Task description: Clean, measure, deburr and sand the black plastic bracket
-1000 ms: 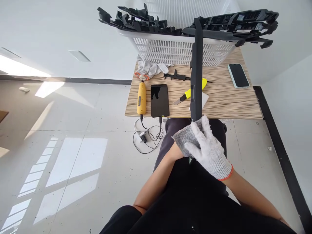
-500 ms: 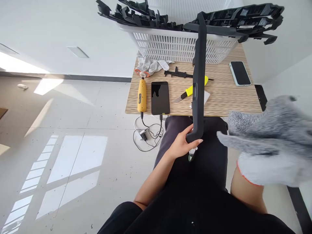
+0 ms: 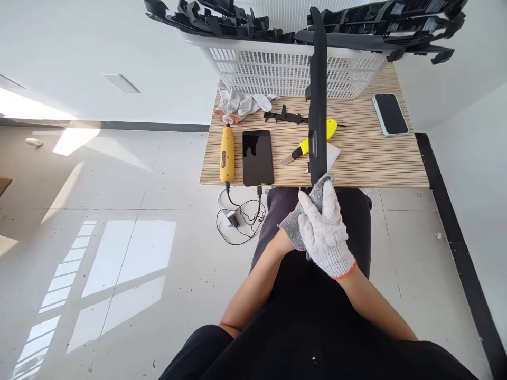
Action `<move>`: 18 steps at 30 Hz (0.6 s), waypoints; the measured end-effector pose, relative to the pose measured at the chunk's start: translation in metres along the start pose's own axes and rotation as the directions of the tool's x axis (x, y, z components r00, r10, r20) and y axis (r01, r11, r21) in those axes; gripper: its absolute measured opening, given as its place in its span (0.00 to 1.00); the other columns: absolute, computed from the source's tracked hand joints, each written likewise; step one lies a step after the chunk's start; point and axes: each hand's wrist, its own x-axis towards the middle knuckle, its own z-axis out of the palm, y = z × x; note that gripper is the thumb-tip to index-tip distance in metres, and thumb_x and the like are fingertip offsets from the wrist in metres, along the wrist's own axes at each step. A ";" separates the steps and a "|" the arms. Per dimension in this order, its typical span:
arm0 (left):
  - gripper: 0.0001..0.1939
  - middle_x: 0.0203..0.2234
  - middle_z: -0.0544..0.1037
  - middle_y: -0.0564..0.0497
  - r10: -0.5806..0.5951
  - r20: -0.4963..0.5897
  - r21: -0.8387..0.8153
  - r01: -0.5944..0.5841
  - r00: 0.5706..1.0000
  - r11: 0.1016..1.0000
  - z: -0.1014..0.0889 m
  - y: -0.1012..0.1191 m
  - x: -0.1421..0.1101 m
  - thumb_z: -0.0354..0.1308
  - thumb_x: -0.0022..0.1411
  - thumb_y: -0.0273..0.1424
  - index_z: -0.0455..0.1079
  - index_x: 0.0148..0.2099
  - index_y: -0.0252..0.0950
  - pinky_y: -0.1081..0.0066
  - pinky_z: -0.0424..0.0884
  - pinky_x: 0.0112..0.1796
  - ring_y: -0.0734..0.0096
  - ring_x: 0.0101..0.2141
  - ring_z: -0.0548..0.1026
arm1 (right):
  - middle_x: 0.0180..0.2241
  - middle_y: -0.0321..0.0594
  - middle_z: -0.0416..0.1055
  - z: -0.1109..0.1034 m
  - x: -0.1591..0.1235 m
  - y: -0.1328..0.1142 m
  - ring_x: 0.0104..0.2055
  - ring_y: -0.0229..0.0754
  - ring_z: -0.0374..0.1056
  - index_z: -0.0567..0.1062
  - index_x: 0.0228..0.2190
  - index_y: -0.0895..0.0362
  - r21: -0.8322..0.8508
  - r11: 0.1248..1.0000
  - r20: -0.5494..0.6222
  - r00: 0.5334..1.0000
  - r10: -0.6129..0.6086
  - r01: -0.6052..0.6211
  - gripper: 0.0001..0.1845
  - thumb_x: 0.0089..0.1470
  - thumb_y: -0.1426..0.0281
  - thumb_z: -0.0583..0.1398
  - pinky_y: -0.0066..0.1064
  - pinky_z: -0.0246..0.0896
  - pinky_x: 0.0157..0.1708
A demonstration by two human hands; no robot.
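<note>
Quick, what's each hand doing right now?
Left hand: mostly under the grey cloth; its grip cannot be told.
Right hand: gloved, holding the grey cloth at the black part's near end.

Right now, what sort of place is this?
Probably a small workshop: a white basket is piled with black parts, and a knife and yellow power tool lie on the table.
</note>
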 end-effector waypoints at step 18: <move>0.10 0.21 0.74 0.56 -0.020 0.156 0.277 -0.024 0.987 0.961 0.013 0.011 0.007 0.59 0.63 0.28 0.61 0.31 0.41 0.69 0.71 0.30 0.67 0.24 0.76 | 0.77 0.51 0.47 0.006 0.096 0.017 0.79 0.64 0.42 0.60 0.73 0.55 -0.252 0.968 -0.054 0.999 0.001 -0.015 0.33 0.70 0.76 0.49 0.61 0.59 0.68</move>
